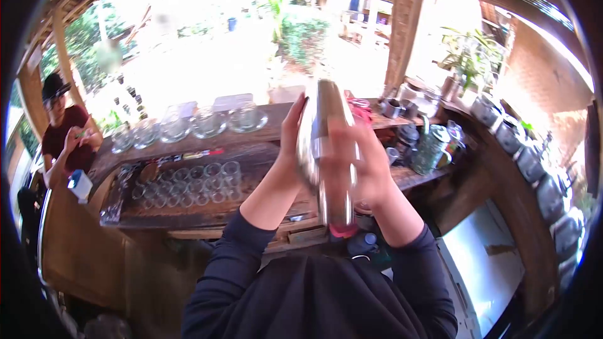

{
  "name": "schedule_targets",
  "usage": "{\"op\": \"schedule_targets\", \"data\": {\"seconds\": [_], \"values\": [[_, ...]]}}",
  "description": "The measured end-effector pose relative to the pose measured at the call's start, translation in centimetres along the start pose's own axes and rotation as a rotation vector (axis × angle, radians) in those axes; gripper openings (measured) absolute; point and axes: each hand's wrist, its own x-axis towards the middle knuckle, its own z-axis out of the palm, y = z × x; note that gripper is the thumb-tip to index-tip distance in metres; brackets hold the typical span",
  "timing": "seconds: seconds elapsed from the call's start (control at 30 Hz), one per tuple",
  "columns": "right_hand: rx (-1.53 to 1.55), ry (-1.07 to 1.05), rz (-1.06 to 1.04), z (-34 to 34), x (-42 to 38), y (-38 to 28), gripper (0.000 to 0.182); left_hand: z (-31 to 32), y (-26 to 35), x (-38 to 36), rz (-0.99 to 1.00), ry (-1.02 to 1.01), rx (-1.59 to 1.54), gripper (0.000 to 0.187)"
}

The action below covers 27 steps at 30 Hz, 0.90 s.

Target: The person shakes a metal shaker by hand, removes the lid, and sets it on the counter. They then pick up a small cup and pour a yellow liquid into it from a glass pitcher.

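Observation:
A shiny metal cocktail shaker (328, 103) is held up in front of my chest, over the wooden counter, slightly blurred by motion. My left hand (293, 138) is against its left side, fingers pointing up along the metal; part of the grip is hidden behind the shaker. From the right, my right hand (367, 160) wraps round the shaker's middle, its fingers smeared. Below the shaker's lower end, something reddish (343, 231) shows on the counter, too blurred to name.
Several rows of drinking glasses (188, 187) stand on the wooden counter (270, 210). Larger glass vessels (208, 122) line the raised ledge behind. A greenish glass jar (431, 150) and metal cups (392, 108) stand right. Metal kettles (531, 160) line the curved right edge. A person (66, 125) is at left.

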Motion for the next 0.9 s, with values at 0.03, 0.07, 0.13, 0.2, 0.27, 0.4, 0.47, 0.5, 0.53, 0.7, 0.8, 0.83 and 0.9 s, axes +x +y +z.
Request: {"op": "schedule_targets", "data": {"seconds": [0.03, 0.07, 0.13, 0.2, 0.27, 0.4, 0.47, 0.5, 0.53, 0.7, 0.8, 0.83, 0.9], "values": [[0.067, 0.053, 0.358, 0.3, -2.2, 1.8, 0.033, -3.5, -1.7, 2.4, 0.032, -0.003, 0.055, 0.049], [0.126, 0.12, 0.71, 0.0, -3.5, 3.1, 0.041, -5.7, -3.6, 4.9, 0.064, -0.013, 0.11, 0.051], [0.113, 0.314, 1.026, -3.5, -3.2, 5.0, 0.044, -1.4, -6.9, 7.8, -0.094, 0.593, -0.039, 0.045], [-0.123, 0.15, 0.575, -9.0, 0.8, 3.7, 0.043, 2.7, -9.2, 10.0, -0.027, 0.188, 0.067, 0.045], [-0.249, 0.036, 0.072, -13.0, 3.7, 2.0, 0.027, 5.9, -10.4, 11.4, -0.092, 0.041, 0.091, 0.049], [-0.364, -0.304, -0.348, -21.0, 3.3, 0.7, 0.034, 9.4, -14.6, 15.9, -0.08, -0.414, 0.058, 0.059], [-0.381, -0.103, 0.097, -24.1, 0.1, 4.1, 0.035, 6.4, -17.6, 22.9, -0.431, -0.677, -0.224, 0.058], [-0.609, -0.048, 0.145, -25.0, -0.1, 4.8, 0.041, 6.9, -20.2, 23.5, -0.428, -0.386, -0.139, 0.055], [-0.638, 0.029, 0.459, -26.1, -0.8, 5.2, 0.044, 7.8, -22.8, 24.2, -0.424, -0.107, -0.037, 0.052], [-0.748, 0.085, 0.372, -29.6, 1.9, 0.3, 0.043, 10.7, -28.2, 23.0, -0.682, -0.732, -0.301, 0.047], [-0.741, -0.197, -0.001, -29.7, 5.5, -4.6, 0.03, 18.2, -25.8, 14.9, -0.588, -0.845, -0.172, 0.046], [-0.756, -0.23, -0.201, -29.4, 6.1, -5.7, 0.024, 19.5, -25.0, 13.2, -0.583, -0.958, -0.19, 0.046], [-0.842, -0.238, -0.367, -30.1, 5.9, -5.8, 0.021, 20.6, -26.3, 14.1, -0.578, -0.995, -0.193, 0.045]]}}
